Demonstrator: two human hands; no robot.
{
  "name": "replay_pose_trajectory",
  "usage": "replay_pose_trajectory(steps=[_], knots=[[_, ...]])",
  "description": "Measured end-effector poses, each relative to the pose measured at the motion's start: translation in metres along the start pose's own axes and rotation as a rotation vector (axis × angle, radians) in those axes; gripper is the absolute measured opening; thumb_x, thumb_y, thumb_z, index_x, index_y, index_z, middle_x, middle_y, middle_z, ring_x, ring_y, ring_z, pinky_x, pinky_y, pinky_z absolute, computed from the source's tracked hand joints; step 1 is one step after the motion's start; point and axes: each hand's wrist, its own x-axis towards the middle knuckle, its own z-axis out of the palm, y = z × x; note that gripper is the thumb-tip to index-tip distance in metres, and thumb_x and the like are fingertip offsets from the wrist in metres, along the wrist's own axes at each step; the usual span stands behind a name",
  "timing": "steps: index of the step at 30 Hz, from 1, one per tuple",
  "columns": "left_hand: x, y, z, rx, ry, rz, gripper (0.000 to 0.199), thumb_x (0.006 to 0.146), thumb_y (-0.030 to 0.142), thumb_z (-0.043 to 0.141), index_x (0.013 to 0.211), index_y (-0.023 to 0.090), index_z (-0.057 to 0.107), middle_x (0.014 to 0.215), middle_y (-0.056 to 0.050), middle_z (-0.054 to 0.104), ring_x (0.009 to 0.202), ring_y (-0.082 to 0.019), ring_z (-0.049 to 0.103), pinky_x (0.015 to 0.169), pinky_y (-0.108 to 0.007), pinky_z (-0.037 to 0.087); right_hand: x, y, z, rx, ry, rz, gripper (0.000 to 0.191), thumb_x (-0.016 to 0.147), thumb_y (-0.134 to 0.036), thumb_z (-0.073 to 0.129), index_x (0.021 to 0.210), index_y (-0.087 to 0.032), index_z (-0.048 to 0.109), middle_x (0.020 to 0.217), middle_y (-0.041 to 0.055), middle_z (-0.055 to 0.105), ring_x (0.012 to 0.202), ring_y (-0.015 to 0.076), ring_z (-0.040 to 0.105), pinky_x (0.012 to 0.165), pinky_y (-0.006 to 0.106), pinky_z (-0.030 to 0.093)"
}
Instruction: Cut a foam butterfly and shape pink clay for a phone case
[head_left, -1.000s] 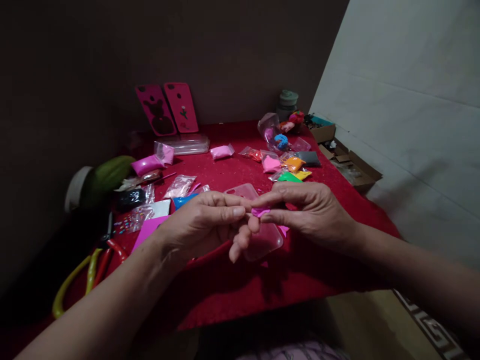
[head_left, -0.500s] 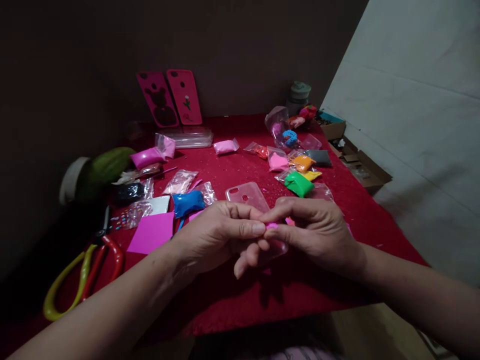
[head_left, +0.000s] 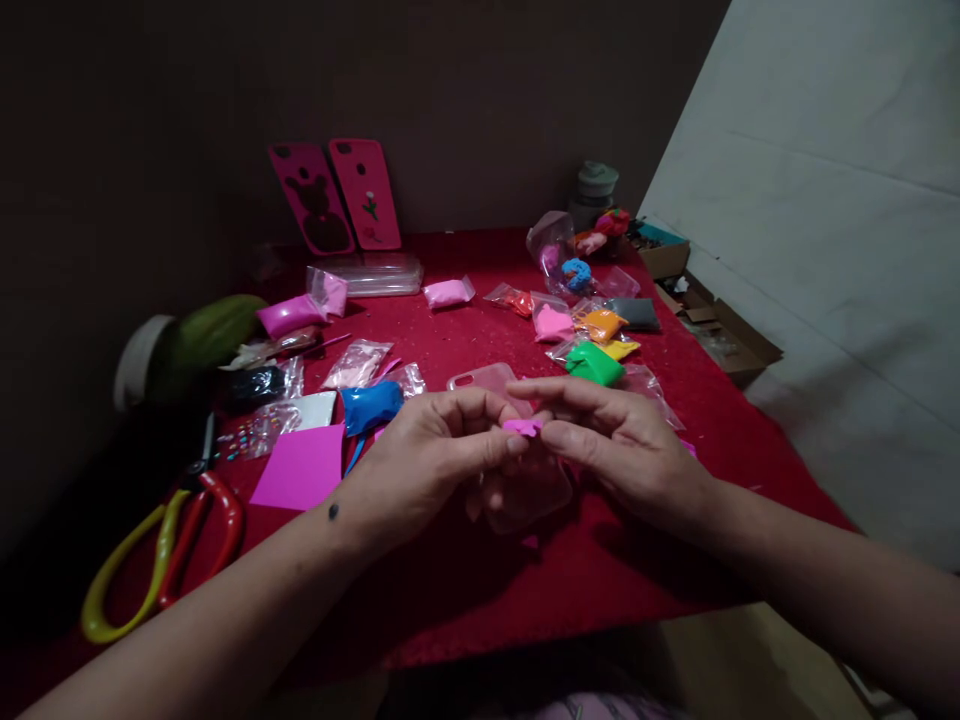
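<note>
A small flattened piece of pink clay is held up between my two hands. My left hand pinches it between thumb and index finger. At its right end, my right hand has thumb and a bent finger against the clay, while the index finger stretches out above. Below them a clear phone case lies on the red cloth, partly hidden by my fingers. A pink sheet and a blue clay packet are left of my hands. Beyond my right hand lies a green clay packet.
Scissors with red and yellow handles lie at the left. At the back, two decorated pink phone cases lean upright behind clear packaging. Several clay packets are spread around. A jar and cardboard boxes are at the right.
My right index finger has lifted off the clay, and more of the pink piece shows. Both hands have shifted slightly left and up, uncovering more of the clear case's lower part.
</note>
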Motion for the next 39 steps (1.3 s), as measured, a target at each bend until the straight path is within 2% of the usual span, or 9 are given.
replay_pose_trajectory(steps=[4,9,13,17,21,24,28,34,39], knots=[[-0.006,0.003,0.007,0.040,0.042,-0.016,0.017,0.082,0.027,0.070,0.081,0.014,0.060,0.062,0.000,0.068,0.051,-0.011,0.064,0.048,-0.019,0.051,0.001,0.000,0.002,0.107,0.041,0.078,0.015,0.086,-0.030,0.071,0.094,-0.017,0.069,0.089,0.0019,0.070,0.076,0.0114,0.068,0.068,0.020,0.057],[-0.009,0.004,0.006,0.007,-0.087,0.062,0.010,0.091,0.021,0.057,0.095,0.012,0.060,0.067,-0.003,0.069,0.053,-0.012,0.065,0.050,-0.021,0.053,0.005,0.001,-0.001,0.056,0.136,-0.010,0.009,0.085,-0.023,0.072,0.089,-0.016,0.068,0.083,0.0009,0.068,0.073,0.0081,0.064,0.066,0.015,0.052],[-0.007,0.004,0.003,-0.073,0.036,0.058,0.025,0.090,0.026,0.059,0.113,0.017,0.055,0.066,-0.002,0.070,0.050,-0.015,0.064,0.041,-0.021,0.050,0.006,0.000,-0.007,0.135,0.142,-0.028,0.008,0.085,-0.021,0.071,0.089,-0.015,0.067,0.080,-0.0006,0.066,0.070,0.0070,0.063,0.064,0.015,0.051],[-0.006,0.004,0.003,-0.050,0.060,-0.011,0.019,0.085,0.030,0.067,0.097,0.016,0.062,0.065,-0.002,0.069,0.051,-0.015,0.063,0.049,-0.026,0.054,0.005,0.000,-0.007,0.199,0.108,0.005,0.007,0.085,-0.020,0.071,0.089,-0.016,0.067,0.079,-0.0017,0.066,0.067,0.0055,0.062,0.062,0.013,0.051],[-0.007,0.003,0.006,0.044,0.031,-0.045,0.020,0.085,0.032,0.066,0.080,0.013,0.066,0.066,-0.004,0.070,0.052,-0.013,0.063,0.047,-0.021,0.049,0.004,0.001,-0.004,0.279,0.042,0.080,0.010,0.082,-0.019,0.074,0.090,-0.018,0.068,0.080,-0.0033,0.066,0.068,0.0048,0.063,0.062,0.012,0.050],[-0.007,0.000,0.008,0.068,0.047,-0.020,0.020,0.085,0.032,0.067,0.078,0.014,0.066,0.065,-0.003,0.070,0.051,-0.013,0.062,0.046,-0.021,0.048,0.004,0.003,-0.003,0.290,0.014,0.129,0.011,0.081,-0.022,0.076,0.088,-0.017,0.069,0.077,-0.0027,0.067,0.066,0.0068,0.064,0.061,0.015,0.052],[-0.006,-0.002,0.007,0.074,0.063,0.027,0.020,0.084,0.033,0.067,0.078,0.015,0.065,0.062,-0.003,0.069,0.051,-0.015,0.063,0.048,-0.024,0.049,0.005,0.001,-0.004,0.208,0.056,0.114,0.010,0.079,-0.023,0.077,0.086,-0.017,0.074,0.077,-0.0016,0.069,0.065,0.0065,0.062,0.060,0.014,0.049],[-0.004,0.000,0.003,0.012,0.046,-0.046,0.026,0.087,0.037,0.064,0.077,0.014,0.065,0.063,-0.006,0.069,0.054,-0.018,0.065,0.050,-0.026,0.049,0.005,-0.005,-0.007,0.072,0.115,0.063,0.010,0.085,-0.021,0.070,0.092,-0.021,0.077,0.088,-0.0014,0.073,0.078,0.0055,0.064,0.070,0.011,0.048],[-0.003,0.000,0.005,0.061,0.041,-0.069,0.024,0.084,0.036,0.067,0.076,0.014,0.066,0.062,-0.004,0.069,0.052,-0.014,0.063,0.047,-0.021,0.045,0.003,0.001,-0.006,0.179,0.039,0.116,0.008,0.082,-0.023,0.075,0.089,-0.020,0.074,0.082,-0.0029,0.071,0.071,0.0059,0.065,0.065,0.013,0.051]])
